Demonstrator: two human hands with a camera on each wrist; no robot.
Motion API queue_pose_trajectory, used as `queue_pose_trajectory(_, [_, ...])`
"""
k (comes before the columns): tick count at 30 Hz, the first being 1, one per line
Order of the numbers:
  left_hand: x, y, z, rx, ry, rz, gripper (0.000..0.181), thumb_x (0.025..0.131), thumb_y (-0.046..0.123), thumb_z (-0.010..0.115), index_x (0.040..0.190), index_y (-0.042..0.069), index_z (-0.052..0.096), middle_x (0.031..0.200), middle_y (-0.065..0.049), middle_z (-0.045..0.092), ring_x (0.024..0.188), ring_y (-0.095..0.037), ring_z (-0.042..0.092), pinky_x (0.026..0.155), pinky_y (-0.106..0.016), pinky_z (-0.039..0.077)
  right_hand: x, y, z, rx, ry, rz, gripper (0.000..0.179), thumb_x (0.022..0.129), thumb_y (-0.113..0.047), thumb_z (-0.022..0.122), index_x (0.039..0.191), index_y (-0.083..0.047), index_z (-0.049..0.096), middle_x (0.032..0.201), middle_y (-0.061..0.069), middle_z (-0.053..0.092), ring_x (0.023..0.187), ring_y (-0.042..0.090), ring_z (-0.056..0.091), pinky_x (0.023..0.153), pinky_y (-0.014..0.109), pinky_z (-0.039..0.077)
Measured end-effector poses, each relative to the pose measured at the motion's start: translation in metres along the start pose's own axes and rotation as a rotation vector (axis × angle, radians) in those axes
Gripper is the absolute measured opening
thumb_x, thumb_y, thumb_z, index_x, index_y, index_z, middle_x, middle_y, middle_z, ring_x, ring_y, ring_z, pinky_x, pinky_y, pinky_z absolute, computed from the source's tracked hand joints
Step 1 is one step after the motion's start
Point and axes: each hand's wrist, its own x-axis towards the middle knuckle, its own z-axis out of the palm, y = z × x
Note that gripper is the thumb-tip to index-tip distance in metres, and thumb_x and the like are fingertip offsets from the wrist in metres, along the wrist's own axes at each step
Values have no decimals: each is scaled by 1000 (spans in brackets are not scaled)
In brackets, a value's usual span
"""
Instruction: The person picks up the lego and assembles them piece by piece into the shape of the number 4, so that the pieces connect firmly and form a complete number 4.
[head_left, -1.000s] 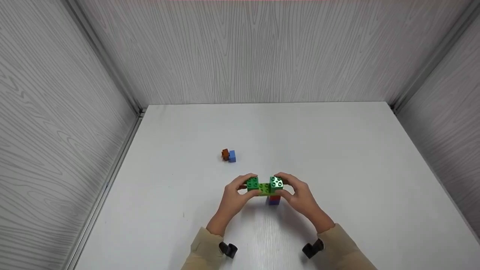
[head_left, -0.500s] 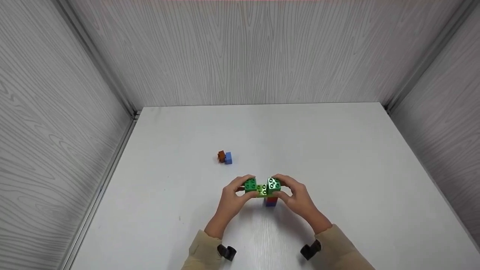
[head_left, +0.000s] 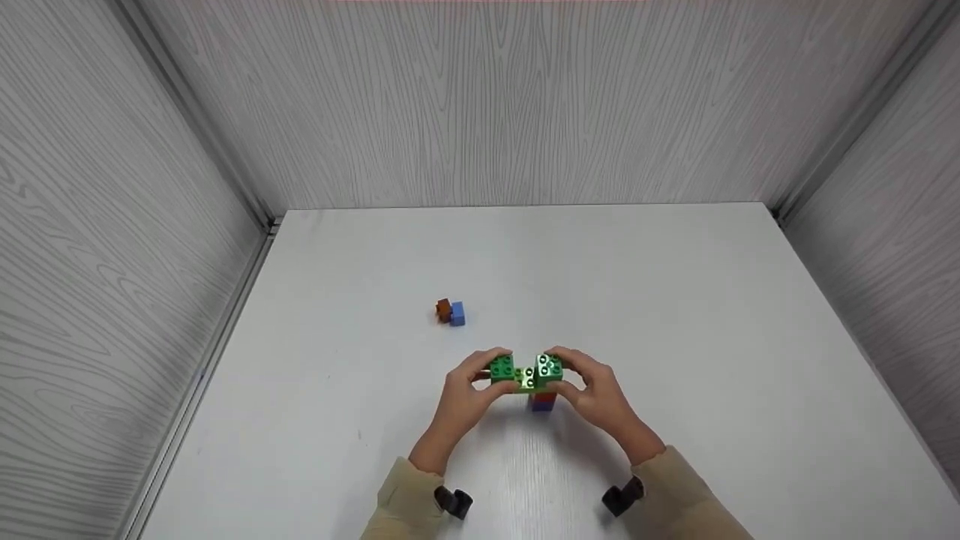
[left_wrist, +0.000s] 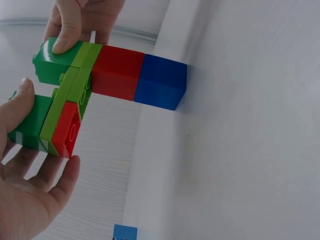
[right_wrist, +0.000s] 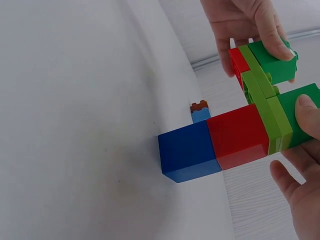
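Note:
My left hand (head_left: 461, 401) pinches the left green brick (head_left: 502, 367) between thumb and fingers. The right green brick (head_left: 549, 368) is held likewise by my right hand (head_left: 607, 394). Both bricks sit on a lime green bridge of pieces (head_left: 525, 379) that joins them. Beneath its right end, a red brick (left_wrist: 118, 72) stands on a dark blue brick (left_wrist: 162, 82), whose base appears to touch the table. Under the left end, a smaller red piece (left_wrist: 65, 127) hangs above the table, with my left fingertips beside it. The far fingers are partly hidden behind the bricks.
Beyond the hands on the white table (head_left: 637, 285), a brown piece (head_left: 444, 310) and a light blue brick (head_left: 458, 313) lie together. Grey wood-grained panels (head_left: 480, 105) enclose the table at the back and sides.
The head view has shifted slightly, carrying the whole scene a little left in it. Both hands keep their hold, and the joined bricks show no visible change.

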Motion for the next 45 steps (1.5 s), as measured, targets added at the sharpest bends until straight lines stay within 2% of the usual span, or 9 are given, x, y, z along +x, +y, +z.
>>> queue_pose_trajectory(5, [3, 3, 0, -4, -7, -2, 43, 79, 26, 73, 120, 17, 61, 108, 2, 61, 97, -15, 57, 85, -33, 48, 3, -2, -3, -15, 0, -7, 42, 76, 7, 70, 116, 7, 57, 108, 16, 62, 99, 27, 60, 87, 38, 48])
queue_pose_trajectory(11, [7, 2, -3, 25, -23, -10, 43, 80, 27, 73, 120, 20, 61, 108, 3, 61, 97, -14, 57, 85, -32, 48, 6, 0, -5, 51, -41, 78, 42, 77, 5, 70, 117, 6, 55, 108, 13, 61, 99, 23, 60, 88, 44, 46])
queue_pose_trajectory(15, [6, 0, -4, 32, -28, -8, 42, 80, 28, 72, 120, 22, 61, 108, 5, 60, 96, -11, 57, 85, -29, 48, 7, -1, -5, 77, -72, 107, 41, 80, 3, 69, 118, 6, 53, 110, 14, 60, 101, 28, 58, 90, 48, 44])
queue_pose_trajectory(24, [6, -5, -2, 28, -30, 5, 45, 79, 28, 73, 121, 16, 61, 111, 6, 60, 97, -11, 57, 85, -30, 48, 8, -11, -1, 32, -42, 222, 35, 84, -9, 69, 114, 5, 57, 102, 16, 62, 98, 33, 58, 91, 51, 41])
queue_pose_trajectory(28, [5, -4, -1, 29, -22, 1, 45, 79, 28, 73, 121, 17, 61, 110, 6, 60, 97, -11, 57, 85, -30, 48, 8, -11, 0, -4, -20, 190, 34, 83, -7, 69, 113, 4, 58, 102, 12, 63, 97, 27, 59, 89, 47, 43])
queue_pose_trajectory(33, [0, 20, -4, 21, -12, -23, 44, 80, 16, 73, 121, 12, 61, 110, -1, 61, 96, -15, 57, 87, -35, 47, 7, -9, 1, -50, -39, 134, 33, 83, -8, 69, 112, 2, 57, 101, 13, 63, 94, 24, 60, 86, 43, 46])
queue_pose_trajectory(35, [-1, 32, -6, 20, -22, -32, 44, 80, 12, 73, 122, 11, 60, 110, -4, 61, 96, -16, 57, 88, -37, 47, 6, -9, 0, -70, -51, 128, 33, 84, -8, 69, 112, 1, 56, 100, 12, 63, 92, 22, 60, 85, 43, 46])
queue_pose_trajectory(37, [-1, 36, -9, 26, -41, -32, 45, 80, 12, 73, 123, 10, 59, 111, -5, 61, 96, -15, 57, 88, -38, 47, 6, -10, 0, -79, -61, 130, 33, 84, -8, 68, 112, 1, 55, 99, 10, 62, 92, 21, 60, 85, 45, 47])
queue_pose_trajectory(45, [3, 28, -28, 1, -98, -49, 41, 87, 17, 66, 125, 4, 56, 114, -11, 61, 102, -20, 57, 91, -43, 44, 8, -12, -1, -67, -94, 166, 32, 84, -8, 68, 112, 0, 53, 98, 12, 62, 95, 24, 61, 84, 48, 46])
